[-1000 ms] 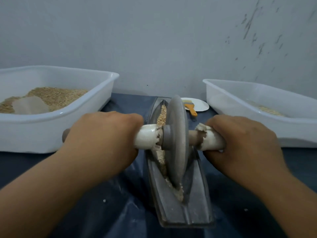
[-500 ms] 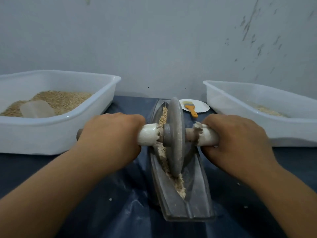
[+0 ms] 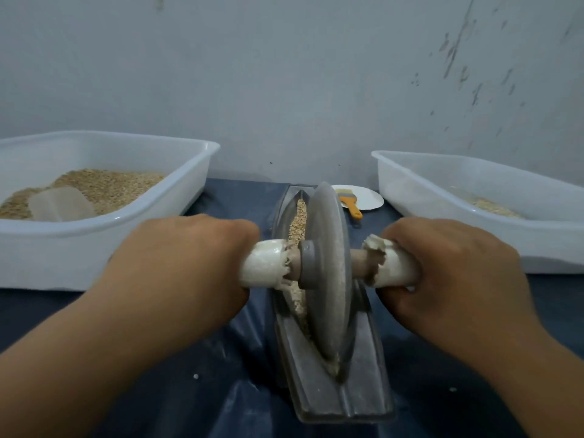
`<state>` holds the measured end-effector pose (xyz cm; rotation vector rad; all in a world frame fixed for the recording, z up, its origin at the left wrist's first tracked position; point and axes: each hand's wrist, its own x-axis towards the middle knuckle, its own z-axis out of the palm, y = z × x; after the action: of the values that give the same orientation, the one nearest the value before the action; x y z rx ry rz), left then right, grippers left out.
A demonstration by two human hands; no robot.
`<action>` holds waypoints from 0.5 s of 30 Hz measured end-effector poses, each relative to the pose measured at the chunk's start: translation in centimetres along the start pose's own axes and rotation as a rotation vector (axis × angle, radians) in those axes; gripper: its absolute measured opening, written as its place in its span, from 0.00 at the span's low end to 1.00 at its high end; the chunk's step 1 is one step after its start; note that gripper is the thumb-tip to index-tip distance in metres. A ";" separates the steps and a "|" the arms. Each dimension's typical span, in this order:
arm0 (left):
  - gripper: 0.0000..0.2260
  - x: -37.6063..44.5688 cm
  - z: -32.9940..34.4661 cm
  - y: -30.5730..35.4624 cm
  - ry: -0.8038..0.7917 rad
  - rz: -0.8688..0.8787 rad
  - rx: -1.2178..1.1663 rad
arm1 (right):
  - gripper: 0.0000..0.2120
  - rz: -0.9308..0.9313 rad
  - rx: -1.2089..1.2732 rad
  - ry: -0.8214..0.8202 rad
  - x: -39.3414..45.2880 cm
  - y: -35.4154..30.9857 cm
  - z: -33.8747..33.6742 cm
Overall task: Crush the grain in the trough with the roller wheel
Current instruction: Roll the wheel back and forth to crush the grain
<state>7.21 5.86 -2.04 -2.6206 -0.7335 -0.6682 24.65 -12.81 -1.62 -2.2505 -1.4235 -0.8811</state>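
Observation:
A grey stone roller wheel (image 3: 327, 263) stands upright in the groove of a long grey metal trough (image 3: 360, 380) at the centre. Tan grain (image 3: 298, 222) lies in the groove on the wheel's left side and beyond it. An axle runs through the wheel, with white wrapped handles on both sides. My left hand (image 3: 180, 263) grips the left handle (image 3: 262, 263). My right hand (image 3: 452, 263) grips the right handle (image 3: 395, 263). The wheel hides the part of the groove under it.
A white tub (image 3: 177, 200) at the left holds whole grain and a clear scoop (image 3: 60, 203). A white tub (image 3: 410, 191) at the right holds a thin layer of grain. Behind the trough, a white plate (image 3: 368, 197) carries an orange-handled brush (image 3: 349, 202). A dark blue sheet (image 3: 221, 390) covers the table.
The wheel rolled away from me and has now rolled back toward the near end of the trough. Both hands keep their grip on the handles.

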 end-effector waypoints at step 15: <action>0.05 1.3 0.5 0.6 -0.031 -0.064 -0.020 | 0.06 0.002 -0.023 -0.015 0.8 0.2 1.2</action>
<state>8.73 6.10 -1.93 -2.6411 -0.8278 -0.6575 25.42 -11.67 -1.95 -2.2798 -1.4240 -0.8858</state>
